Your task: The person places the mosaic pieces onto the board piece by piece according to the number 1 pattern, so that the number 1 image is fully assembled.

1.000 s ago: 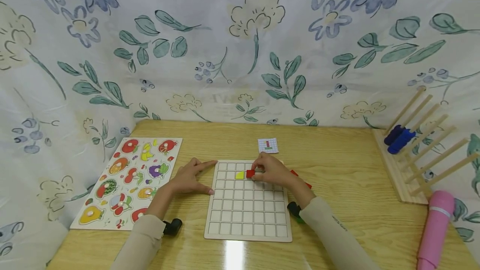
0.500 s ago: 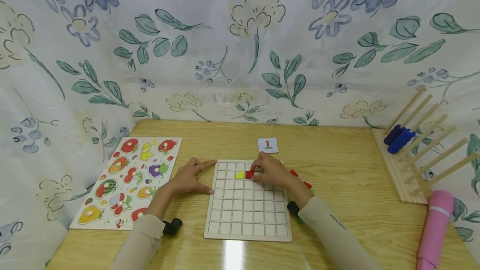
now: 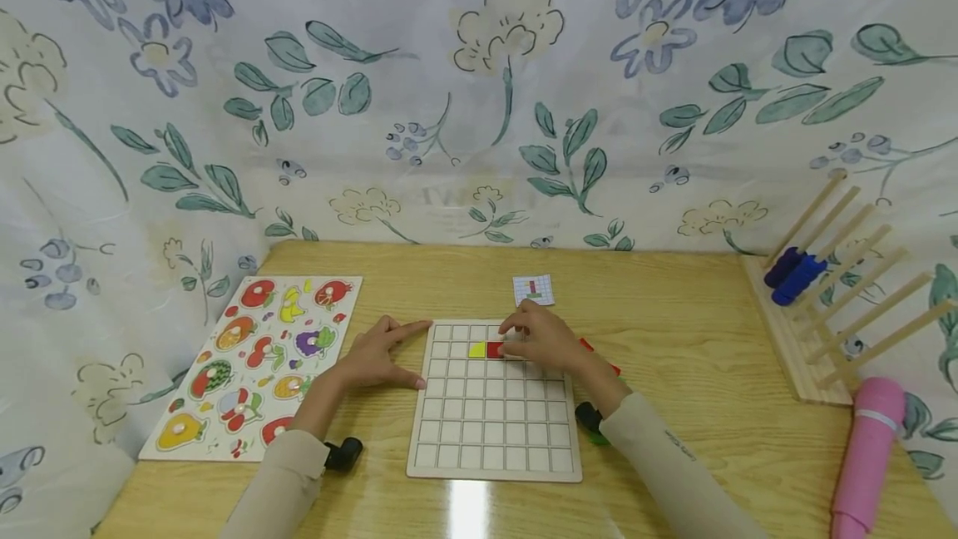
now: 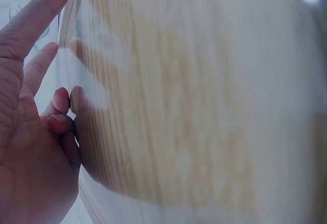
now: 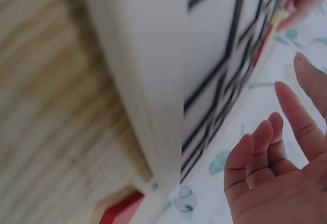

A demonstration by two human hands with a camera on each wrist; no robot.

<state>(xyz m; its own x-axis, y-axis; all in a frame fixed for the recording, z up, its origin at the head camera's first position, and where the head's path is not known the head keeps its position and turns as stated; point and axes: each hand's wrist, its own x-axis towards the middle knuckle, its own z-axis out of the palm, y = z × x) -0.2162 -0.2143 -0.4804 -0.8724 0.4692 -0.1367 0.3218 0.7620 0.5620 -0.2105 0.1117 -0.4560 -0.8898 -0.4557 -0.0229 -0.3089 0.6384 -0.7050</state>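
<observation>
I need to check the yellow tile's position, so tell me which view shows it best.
The head view: it shows the yellow tile from above on the grid board, uncovered, beside the red tile. The right wrist view catches only a blurred yellow sliver toward the upper right; the left wrist view doesn't show it.

My right hand (image 3: 542, 340) has loosened its pinch, and the red tile (image 3: 493, 350) now sits closer beside the yellow tile (image 3: 477, 350).
</observation>
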